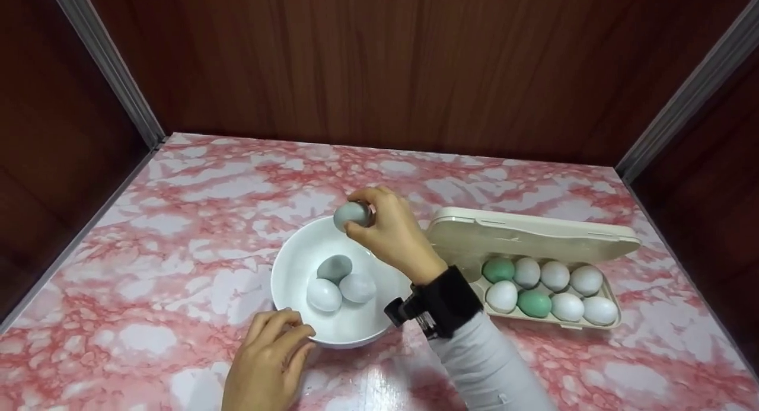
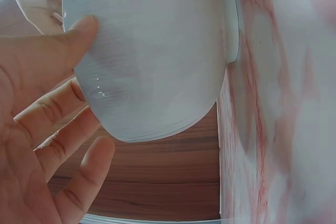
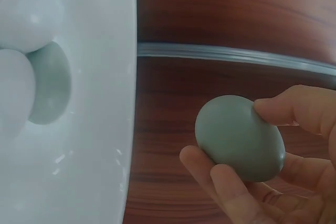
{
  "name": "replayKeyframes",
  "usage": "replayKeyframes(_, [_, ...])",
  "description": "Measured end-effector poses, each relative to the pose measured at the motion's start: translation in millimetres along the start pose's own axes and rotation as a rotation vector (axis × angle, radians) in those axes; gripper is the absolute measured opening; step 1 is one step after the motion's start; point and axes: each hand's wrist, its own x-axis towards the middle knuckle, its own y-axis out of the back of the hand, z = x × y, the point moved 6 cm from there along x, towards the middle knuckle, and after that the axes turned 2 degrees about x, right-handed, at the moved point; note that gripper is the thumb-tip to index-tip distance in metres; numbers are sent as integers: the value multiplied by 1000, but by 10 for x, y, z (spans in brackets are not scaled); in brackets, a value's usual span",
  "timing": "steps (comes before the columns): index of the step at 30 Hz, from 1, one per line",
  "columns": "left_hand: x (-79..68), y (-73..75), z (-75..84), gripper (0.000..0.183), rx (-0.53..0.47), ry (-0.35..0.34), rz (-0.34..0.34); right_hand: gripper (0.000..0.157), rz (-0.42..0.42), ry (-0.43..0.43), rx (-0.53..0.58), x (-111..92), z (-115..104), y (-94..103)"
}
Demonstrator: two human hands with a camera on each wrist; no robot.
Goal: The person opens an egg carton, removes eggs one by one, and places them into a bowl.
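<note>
Above the far rim of a white bowl (image 1: 379,316), my right hand (image 1: 391,230) holds a pale green egg (image 3: 239,137) between thumb and fingers. Three eggs lie together at the bottom of the bowl: a pale green egg (image 1: 335,268), a white egg (image 1: 324,295) and another white egg (image 1: 358,287). My left hand (image 1: 267,357) is at the bowl's near left rim. In the left wrist view its thumb (image 2: 79,35) lies against the outer wall, with some fingertips hidden behind the rim, pinching it.
Right of the bowl stands a cream egg carton (image 1: 533,230) with its lid raised. Two green eggs and several whitish eggs sit in it; its leftmost back cup holds none. Brown wood-grain panels (image 1: 379,67) enclose the red-and-white marbled table (image 1: 148,268).
</note>
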Motion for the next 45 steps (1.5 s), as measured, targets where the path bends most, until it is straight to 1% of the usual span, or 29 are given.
replayKeyframes(5, [13, -7, 11, 23, 30, 6, -21, 38, -35, -34, 0, 88, 123, -80])
replayKeyframes(12, [3, 1, 13, 23, 40, 1, -14, 36, -141, -66, -31, 150, 272, -234])
replayKeyframes(17, [-9, 3, 3, 22, 29, -8, 0, 33, -184, -92, -60, 173, 308, -309])
replayKeyframes(21, [-9, -1, -4, 21, 17, -15, 9, 30, -213, -122, -111, 181, 322, -348])
replayKeyframes(25, [-6, -5, -4, 22, 9, -7, 5, 32, -240, -152, -175, 185, 345, -374])
replayKeyframes(28, [-4, -5, -1, 22, 9, -8, 2, 33, -278, -175, -212, 178, 367, -393])
replayKeyframes(33, [3, -2, -1, 22, 13, -8, -2, 35, -360, -224, -242, 146, 391, -419])
replayKeyframes(40, [-11, -11, 14, 22, 32, 24, -41, 29, -439, -213, -269, 117, 402, -463])
replayKeyframes(45, [-16, -8, 9, 23, 38, 26, -43, 26, -495, -246, -266, 85, 434, -483])
